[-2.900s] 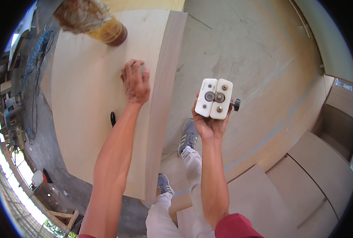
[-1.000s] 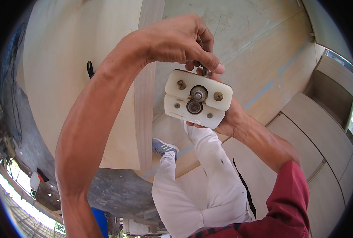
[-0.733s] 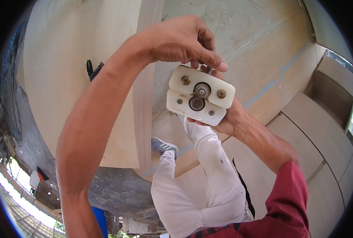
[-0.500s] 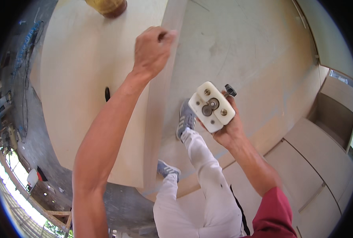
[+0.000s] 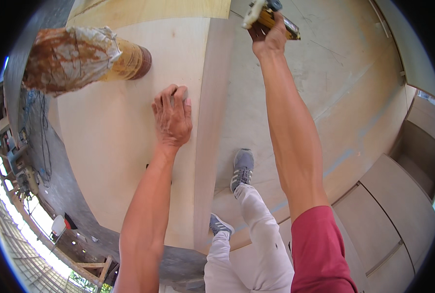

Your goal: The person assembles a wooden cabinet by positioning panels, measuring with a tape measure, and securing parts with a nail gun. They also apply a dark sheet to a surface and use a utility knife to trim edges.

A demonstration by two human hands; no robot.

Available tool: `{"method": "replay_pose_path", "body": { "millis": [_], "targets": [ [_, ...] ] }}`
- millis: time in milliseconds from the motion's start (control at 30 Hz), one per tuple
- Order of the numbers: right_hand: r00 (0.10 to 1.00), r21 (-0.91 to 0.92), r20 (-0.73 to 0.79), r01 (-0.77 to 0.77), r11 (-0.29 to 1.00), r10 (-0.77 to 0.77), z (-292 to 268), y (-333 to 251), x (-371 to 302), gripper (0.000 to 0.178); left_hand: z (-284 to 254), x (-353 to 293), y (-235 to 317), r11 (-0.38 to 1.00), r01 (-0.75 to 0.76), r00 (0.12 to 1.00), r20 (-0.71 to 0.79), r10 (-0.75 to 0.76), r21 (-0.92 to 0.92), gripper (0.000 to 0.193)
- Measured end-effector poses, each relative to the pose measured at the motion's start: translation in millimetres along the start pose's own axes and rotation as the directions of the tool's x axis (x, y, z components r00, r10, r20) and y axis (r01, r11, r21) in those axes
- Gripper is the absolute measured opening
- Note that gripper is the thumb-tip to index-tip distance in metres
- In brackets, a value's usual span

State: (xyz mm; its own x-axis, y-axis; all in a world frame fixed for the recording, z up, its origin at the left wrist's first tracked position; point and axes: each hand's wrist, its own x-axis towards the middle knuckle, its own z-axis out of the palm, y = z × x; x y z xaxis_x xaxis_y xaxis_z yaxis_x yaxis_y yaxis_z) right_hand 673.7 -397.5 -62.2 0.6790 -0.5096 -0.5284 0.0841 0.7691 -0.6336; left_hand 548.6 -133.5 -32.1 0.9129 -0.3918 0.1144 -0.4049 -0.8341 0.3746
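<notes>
At the top of the view, my right hand [image 5: 270, 41] grips a trim router [image 5: 276, 22] with a yellow body, a white base and a black knob. It is held out over the floor, beyond the panel's right edge. My left hand [image 5: 172, 115] is over the pale wooden panel [image 5: 115, 161], close to that edge. Its fingers are bent and slightly apart, and I make out nothing held in them. Whether the fingertips touch the panel, I cannot tell. A small black object [image 5: 147, 166] is mostly hidden behind my left forearm.
A yellowish container [image 5: 129, 58] topped with stained, crumpled plastic stands on the panel at far left. Another wooden board [image 5: 178, 9] lies at the far end. Beige cabinets [image 5: 369, 215] line the right. My shoes [image 5: 243, 168] are beside the panel, on the scuffed floor [image 5: 295, 97].
My right hand has carried the trim router up and away, turning its white base from view. My left hand has come nearer and its fist has loosened. More of the container shows.
</notes>
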Motion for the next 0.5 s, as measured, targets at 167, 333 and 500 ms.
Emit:
{"method": "replay_pose_path", "body": {
  "millis": [167, 333, 500],
  "targets": [
    [0.998, -0.105, -0.039, 0.05, 0.993, -0.055, 25.1, 13.2, 41.8, 0.021, 1.5, 3.9, 0.1, 1.0, -0.004, 1.0, 0.0, 0.004, 0.017, 0.034],
    [1.0, -0.137, 0.016, 0.022, 0.99, -0.02, 26.1, 26.8, 24.8, 0.021, -0.8, 4.1, -0.6, 1.0, -0.009, 1.0, 0.007, 0.009, 0.018, 0.035],
    [0.991, -0.117, -0.004, 0.129, 0.985, -0.13, 15.1, 38.6, 11.8, 0.041, 2.4, 4.3, 2.9, 1.0, -0.006, 1.0, 0.027, 0.005, 0.003, 0.035]
  ]
}}
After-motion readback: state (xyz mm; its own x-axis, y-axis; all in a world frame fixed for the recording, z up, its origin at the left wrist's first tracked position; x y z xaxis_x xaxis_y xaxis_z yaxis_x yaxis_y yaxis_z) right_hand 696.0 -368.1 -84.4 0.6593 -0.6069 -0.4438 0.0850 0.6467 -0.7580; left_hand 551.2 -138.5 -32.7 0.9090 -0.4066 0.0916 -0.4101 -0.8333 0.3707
